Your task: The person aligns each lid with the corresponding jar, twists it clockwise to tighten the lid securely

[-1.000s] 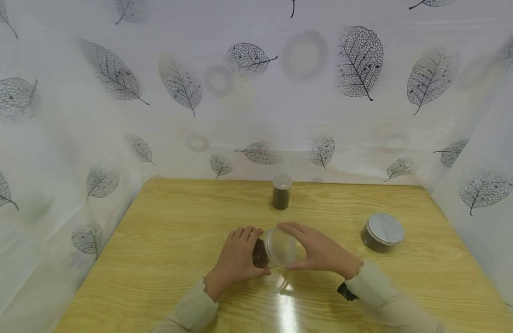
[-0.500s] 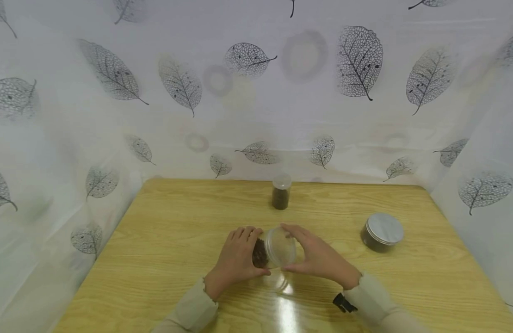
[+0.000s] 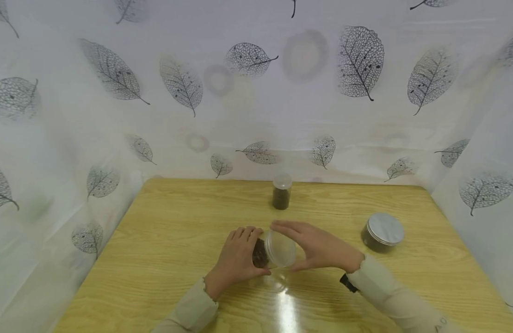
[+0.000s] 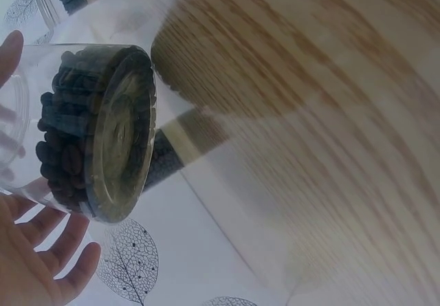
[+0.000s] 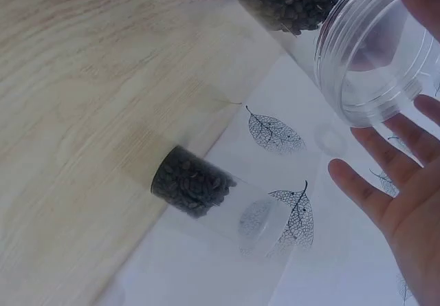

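Observation:
My left hand (image 3: 236, 260) holds a clear jar (image 3: 260, 254) part filled with coffee beans, above the wooden table. The jar tilts, its lidded end towards the right, and the left wrist view shows the beans (image 4: 69, 137) gathered near its base. A clear ridged lid (image 3: 281, 249) sits on the jar's mouth. Round this lid, my right hand (image 3: 318, 247) spreads with the fingers on the far side and the thumb on the near side. From the right wrist, fingertips (image 5: 368, 141) appear at the lid's rim; exact contact is hard to see.
Behind the hands a smaller clear-topped jar (image 3: 281, 196) of dark beans or seeds stands upright on the table (image 3: 189, 208). To the right is a wide jar with a silver lid (image 3: 384, 229). A leaf-patterned white sheet (image 3: 256, 111) surrounds the table's back and sides.
My right hand turned about the lid: its fingers drew back to the right slightly, then reached further left over the lid's far side. The left hand and jar stayed in place.

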Demonstrator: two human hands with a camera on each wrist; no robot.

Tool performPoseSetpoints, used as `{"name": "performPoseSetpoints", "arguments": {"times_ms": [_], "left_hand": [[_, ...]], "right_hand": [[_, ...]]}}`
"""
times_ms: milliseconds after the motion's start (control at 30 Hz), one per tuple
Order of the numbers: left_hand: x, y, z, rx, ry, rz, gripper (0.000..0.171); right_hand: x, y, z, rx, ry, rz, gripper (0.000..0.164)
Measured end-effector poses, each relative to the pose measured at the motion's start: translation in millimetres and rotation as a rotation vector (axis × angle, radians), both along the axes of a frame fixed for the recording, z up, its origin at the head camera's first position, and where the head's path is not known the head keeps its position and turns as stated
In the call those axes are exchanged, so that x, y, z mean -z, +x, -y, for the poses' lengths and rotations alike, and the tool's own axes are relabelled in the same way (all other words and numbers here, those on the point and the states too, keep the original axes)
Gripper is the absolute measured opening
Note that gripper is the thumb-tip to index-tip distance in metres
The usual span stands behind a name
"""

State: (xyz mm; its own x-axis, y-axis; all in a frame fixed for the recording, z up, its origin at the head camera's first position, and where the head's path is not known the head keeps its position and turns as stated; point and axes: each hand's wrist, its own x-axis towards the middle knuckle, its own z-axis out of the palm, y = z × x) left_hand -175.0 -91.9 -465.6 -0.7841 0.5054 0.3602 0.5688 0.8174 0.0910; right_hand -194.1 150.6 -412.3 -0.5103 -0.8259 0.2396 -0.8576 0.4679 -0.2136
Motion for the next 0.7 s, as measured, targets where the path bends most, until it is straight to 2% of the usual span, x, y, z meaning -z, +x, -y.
{"name": "performPoseSetpoints", "arguments": {"times_ms": [133, 333, 467, 700], "left_hand": [[-0.1, 0.0, 0, 0.006, 0.002, 0.002, 0.098], [-0.8, 0.1, -1, 0.004, 0.001, 0.003, 0.097], [-2.0, 0.7, -1, 0.003, 0.006, 0.001, 0.096], [-1.7, 1.1, -2, 0.000, -0.005, -0.008, 0.097]], "right_hand": [[-1.2, -1.6, 1, -0.038, 0.024, -0.039, 0.104], [1.1, 0.0, 2, -0.022, 0.001, -0.037, 0.097], [3.7, 3.3, 2, 0.027, -0.040, 0.026, 0.095], [10.5, 11.8, 2, 0.171, -0.093, 0.175, 0.096]]}}
